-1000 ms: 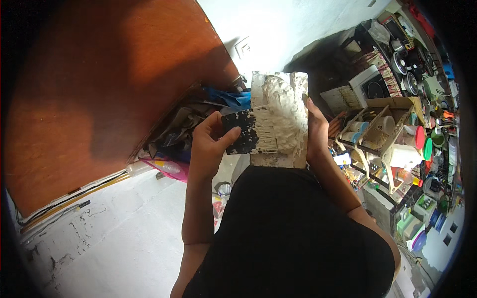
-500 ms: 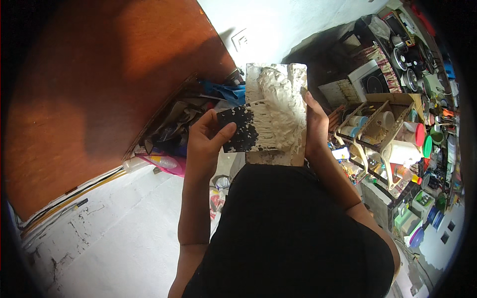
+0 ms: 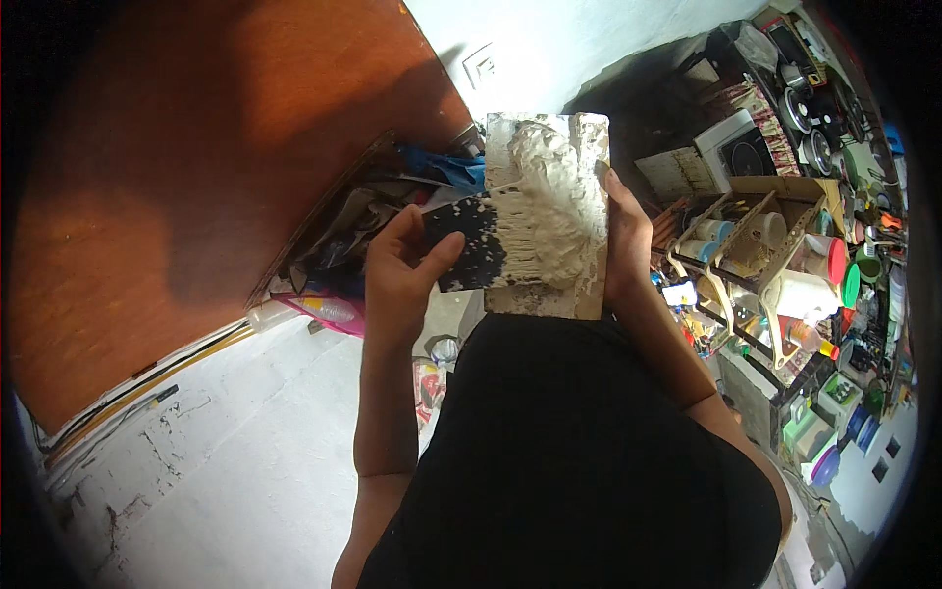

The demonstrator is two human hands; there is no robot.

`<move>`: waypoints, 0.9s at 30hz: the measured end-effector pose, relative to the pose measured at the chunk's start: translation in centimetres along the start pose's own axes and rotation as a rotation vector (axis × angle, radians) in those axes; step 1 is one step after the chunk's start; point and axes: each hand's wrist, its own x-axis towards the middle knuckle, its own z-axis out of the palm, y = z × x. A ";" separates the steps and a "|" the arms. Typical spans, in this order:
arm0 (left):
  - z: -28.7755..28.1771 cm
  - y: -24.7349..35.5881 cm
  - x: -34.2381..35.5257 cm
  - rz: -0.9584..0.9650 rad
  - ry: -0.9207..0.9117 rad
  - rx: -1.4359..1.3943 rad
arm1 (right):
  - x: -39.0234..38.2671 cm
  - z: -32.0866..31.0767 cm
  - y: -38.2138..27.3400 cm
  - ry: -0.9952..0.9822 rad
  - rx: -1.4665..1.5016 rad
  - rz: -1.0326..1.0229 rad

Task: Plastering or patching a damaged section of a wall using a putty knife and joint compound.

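In front of my body is a flat rectangular board (image 3: 546, 302) smeared with thick off-white paste (image 3: 551, 196) that looks like putty or plaster. My right hand (image 3: 628, 240) grips its right edge; most of those fingers are hidden behind it. Between thumb and fingers, my left hand (image 3: 402, 260) pinches a thin black flat scraper (image 3: 461, 245) spotted with paste. The scraper's right part overlaps the board's left side and touches the paste, where ridged streaks run sideways.
An orange-brown panel (image 3: 177, 177) fills the upper left, with a blue bag (image 3: 451, 169) and clutter beside its edge. At right stands a shelf rack (image 3: 751, 250) holding tubs and jars. A white wall (image 3: 549, 49) with a switch plate rises ahead.
The board, scraper and both hands sit slightly higher in the picture. My left hand and the scraper have shifted a little left. Both hands keep their hold.
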 end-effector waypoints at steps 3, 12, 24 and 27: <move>0.2 -0.1 0.0 -0.009 -0.004 -0.058 | -0.2 0.2 -0.2 0.009 0.001 0.000; 1.1 -0.3 0.1 -0.067 -0.018 -0.156 | -0.3 0.0 -0.2 0.064 -0.034 0.020; -1.1 -0.9 1.0 -0.205 -0.125 -0.448 | -0.4 0.3 -0.2 0.083 -0.040 0.018; -1.6 -0.9 0.7 -0.150 -0.115 -0.414 | -0.6 0.5 -0.2 0.052 -0.051 0.009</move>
